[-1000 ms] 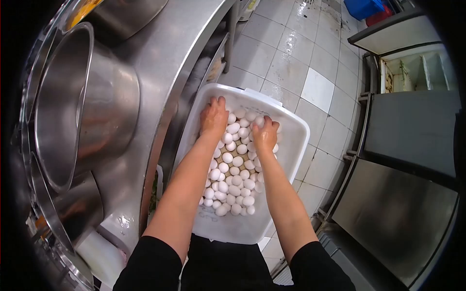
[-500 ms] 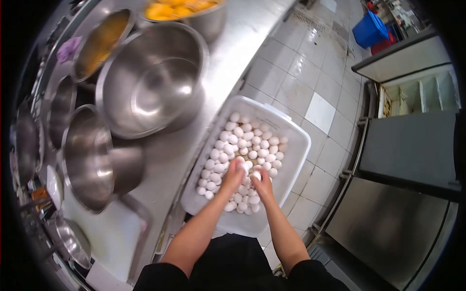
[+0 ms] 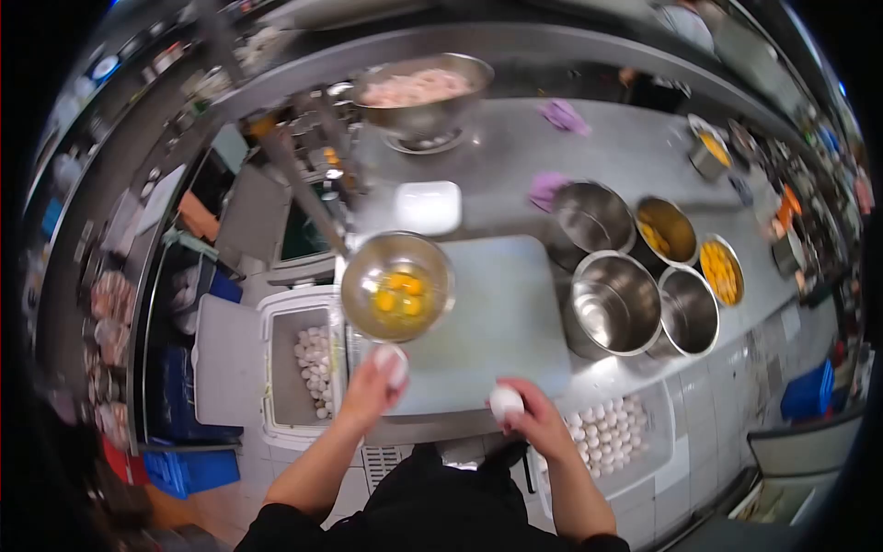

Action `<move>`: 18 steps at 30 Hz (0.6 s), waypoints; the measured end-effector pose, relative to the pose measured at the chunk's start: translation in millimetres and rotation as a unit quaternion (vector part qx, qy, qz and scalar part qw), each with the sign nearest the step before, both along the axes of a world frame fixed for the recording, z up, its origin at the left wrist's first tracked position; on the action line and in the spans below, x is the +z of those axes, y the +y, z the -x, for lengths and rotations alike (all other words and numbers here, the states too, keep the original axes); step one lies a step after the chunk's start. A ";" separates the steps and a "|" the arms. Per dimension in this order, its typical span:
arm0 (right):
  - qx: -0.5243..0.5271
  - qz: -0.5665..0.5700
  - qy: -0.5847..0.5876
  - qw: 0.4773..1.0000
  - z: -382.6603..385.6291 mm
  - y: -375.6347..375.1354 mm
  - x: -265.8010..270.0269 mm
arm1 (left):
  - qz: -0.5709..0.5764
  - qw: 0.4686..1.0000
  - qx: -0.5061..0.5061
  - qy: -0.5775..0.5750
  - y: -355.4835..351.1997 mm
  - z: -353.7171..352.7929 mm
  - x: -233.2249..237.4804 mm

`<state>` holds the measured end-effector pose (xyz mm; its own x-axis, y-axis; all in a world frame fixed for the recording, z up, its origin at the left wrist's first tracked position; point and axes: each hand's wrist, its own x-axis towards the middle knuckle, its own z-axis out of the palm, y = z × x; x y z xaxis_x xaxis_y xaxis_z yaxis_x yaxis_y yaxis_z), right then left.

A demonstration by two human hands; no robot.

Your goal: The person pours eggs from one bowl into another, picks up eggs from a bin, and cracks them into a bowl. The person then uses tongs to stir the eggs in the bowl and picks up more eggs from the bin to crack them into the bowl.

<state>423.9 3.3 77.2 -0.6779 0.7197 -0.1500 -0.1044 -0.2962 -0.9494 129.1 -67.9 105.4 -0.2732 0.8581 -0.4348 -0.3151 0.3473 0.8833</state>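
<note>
My left hand (image 3: 366, 394) is closed around a white egg (image 3: 393, 365), just in front of a steel bowl (image 3: 353, 308). Several cracked eggs with yellow yolks (image 3: 402, 290) lie in that bowl. Over the front edge of the counter, my right hand (image 3: 541, 425) grips another white egg (image 3: 505, 402). Beneath and to the right of it stands a white plastic tub (image 3: 659, 419) with many whole eggs (image 3: 602, 432). A pale cutting board (image 3: 487, 317) lies between the bowl and the steel pots.
Steel pots (image 3: 614, 304) stand right of the board, and two containers behind them hold yellow-orange contents (image 3: 720, 273). A white tray (image 3: 428, 208) sits behind the bowl. On the left, an open white cooler (image 3: 276, 345) holds eggshells or eggs. Purple cloths (image 3: 563, 116) lie farther back.
Both hands were down among the eggs in the tub; now they are up at the counter's front edge, each with an egg. The view has swung left to the bowl.
</note>
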 end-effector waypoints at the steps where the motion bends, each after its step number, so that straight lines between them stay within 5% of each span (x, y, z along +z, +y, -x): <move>1: -0.010 -0.024 0.000 1.000 45.0 21.5 10.4 | -0.032 0.995 0.096 -0.002 9.4 34.9 -1.7; 2: -0.024 -0.046 0.001 0.999 90.4 41.6 16.3 | -0.062 0.981 0.185 -0.006 21.6 69.5 -4.4; 4: -0.070 0.008 0.100 0.993 178.1 83.3 26.9 | -0.117 0.964 0.239 0.018 53.7 134.9 -8.5; 9: -0.200 0.028 0.139 0.970 337.7 149.2 41.4 | -0.200 0.912 0.359 0.002 136.6 229.8 -17.3; 11: -0.212 -0.046 0.039 0.975 374.8 150.2 39.7 | -0.310 0.894 0.299 0.124 176.7 229.4 -59.7; 12: -0.213 -0.047 0.038 0.975 380.4 148.7 37.6 | -0.165 0.968 0.186 0.047 142.9 194.5 10.9; 14: -0.090 -0.061 0.038 0.993 384.6 145.2 34.4 | -0.145 0.976 0.161 0.037 137.4 200.1 16.0; 18: -0.044 -0.044 0.069 0.996 355.3 139.9 35.8 | -0.162 0.983 0.083 -0.038 105.5 190.7 25.9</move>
